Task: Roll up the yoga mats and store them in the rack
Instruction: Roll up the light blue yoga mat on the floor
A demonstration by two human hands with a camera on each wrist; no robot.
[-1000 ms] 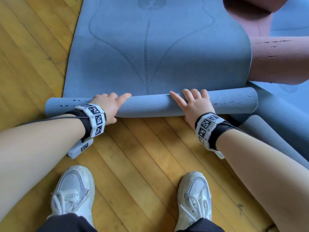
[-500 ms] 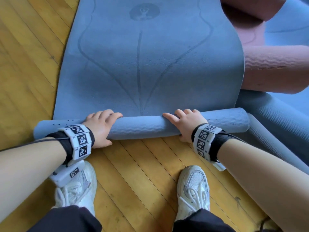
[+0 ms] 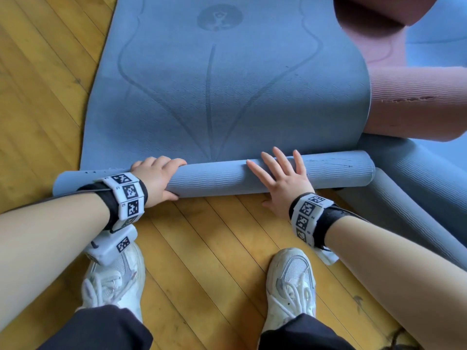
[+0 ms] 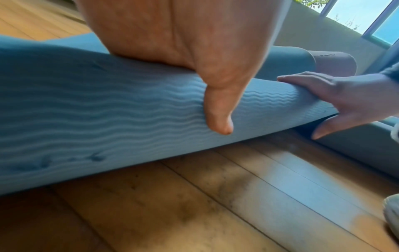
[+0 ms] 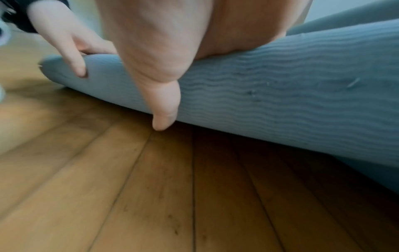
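A blue yoga mat (image 3: pixel 227 97) lies on the wooden floor, its near end wound into a roll (image 3: pixel 214 179) that runs left to right in front of my feet. My left hand (image 3: pixel 159 178) grips the roll near its left end, fingers curled over the top and thumb (image 4: pixel 218 122) pressed on the near side. My right hand (image 3: pixel 280 180) rests on the roll (image 5: pixel 280 102) right of centre with its fingers straight and spread; its thumb (image 5: pixel 164 117) points down at the floor. The roll (image 4: pixel 108 119) shows a wavy ribbed texture.
A pink mat (image 3: pixel 409 104), partly curled, overlaps the blue mat's right edge. More grey-blue rolled mats (image 3: pixel 417 198) lie at the right, touching the roll's end. My white shoes (image 3: pixel 118 281) (image 3: pixel 293 281) stand on the wooden floor (image 3: pixel 214 248) just behind the roll. A window (image 4: pixel 384 25) is far right.
The right hand's fingers went from curled over the roll to straight and spread on it. The left hand's fingers, stretched along the roll at first, now curl over it.
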